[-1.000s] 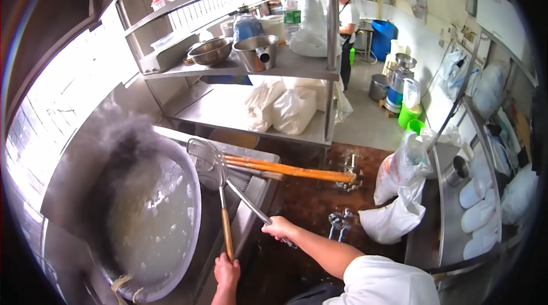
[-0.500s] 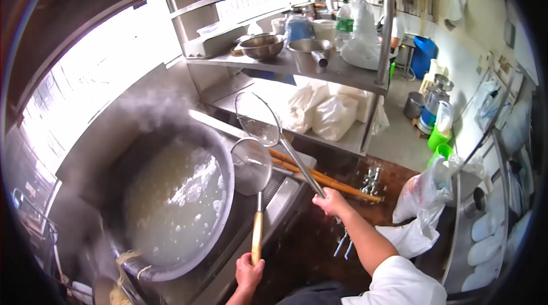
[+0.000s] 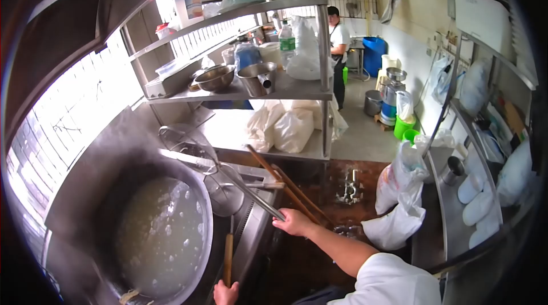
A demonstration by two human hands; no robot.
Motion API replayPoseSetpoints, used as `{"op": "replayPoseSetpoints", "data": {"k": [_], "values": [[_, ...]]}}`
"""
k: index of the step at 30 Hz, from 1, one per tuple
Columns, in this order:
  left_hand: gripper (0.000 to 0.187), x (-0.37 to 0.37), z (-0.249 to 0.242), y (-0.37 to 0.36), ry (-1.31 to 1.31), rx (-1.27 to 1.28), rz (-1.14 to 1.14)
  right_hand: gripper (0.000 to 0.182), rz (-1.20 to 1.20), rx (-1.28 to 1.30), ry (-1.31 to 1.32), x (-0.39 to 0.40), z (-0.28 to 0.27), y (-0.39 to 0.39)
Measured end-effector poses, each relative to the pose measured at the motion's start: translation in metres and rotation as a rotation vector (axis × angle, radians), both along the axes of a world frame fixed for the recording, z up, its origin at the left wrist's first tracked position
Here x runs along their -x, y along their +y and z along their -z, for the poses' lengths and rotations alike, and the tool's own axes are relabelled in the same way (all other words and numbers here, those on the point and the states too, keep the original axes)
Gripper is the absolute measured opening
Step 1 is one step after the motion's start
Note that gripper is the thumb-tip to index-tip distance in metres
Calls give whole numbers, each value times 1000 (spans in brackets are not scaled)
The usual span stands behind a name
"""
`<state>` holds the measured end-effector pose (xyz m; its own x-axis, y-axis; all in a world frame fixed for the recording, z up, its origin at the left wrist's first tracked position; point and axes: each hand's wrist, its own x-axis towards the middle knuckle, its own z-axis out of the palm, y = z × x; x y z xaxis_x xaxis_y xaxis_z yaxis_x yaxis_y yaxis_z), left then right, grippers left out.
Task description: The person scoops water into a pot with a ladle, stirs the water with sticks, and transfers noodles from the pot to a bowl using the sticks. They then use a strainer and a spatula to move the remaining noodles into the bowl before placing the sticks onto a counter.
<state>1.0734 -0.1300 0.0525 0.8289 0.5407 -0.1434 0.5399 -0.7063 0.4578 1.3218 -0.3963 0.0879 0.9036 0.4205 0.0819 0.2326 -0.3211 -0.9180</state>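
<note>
My right hand is closed around the metal handle of a long strainer. Its wire head hangs beyond the pot's far right rim. Lower down, my left hand grips the wooden handle of a round mesh skimmer, whose head lies beside the pot's right rim. To the left stands a large steaming pot of cloudy, bubbling liquid. Long wooden sticks lie slanting just beyond my right hand, and the strainer's handle crosses in front of a pale wooden handle.
A metal shelf ahead bears a steel bowl, a saucepan and white bags. White sacks stand on the right. Another person stands in the back, near a blue barrel.
My view has turned right, bringing the other person more fully into sight. The right hand's strainer has swung left and lower, toward the pot's far side. Both hands keep their grip.
</note>
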Motion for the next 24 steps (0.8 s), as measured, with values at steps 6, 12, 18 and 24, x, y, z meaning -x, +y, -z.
{"op": "replayPoseSetpoints", "data": {"k": [6, 12, 18, 24], "values": [[55, 8, 15, 18, 126, -162, -144, 30, -46, 40, -57, 27, -19, 7], [65, 15, 17, 15, 108, -99, -235, 26, -1, 149, -33, 68, -16, -4], [59, 35, 25, -35, -511, -243, 283, 31, 72, 179, 31, 154, 4, -52], [51, 60, 94, -130, -48, 622, 288, 30, 341, 392, 65, 241, 0, -154]]}}
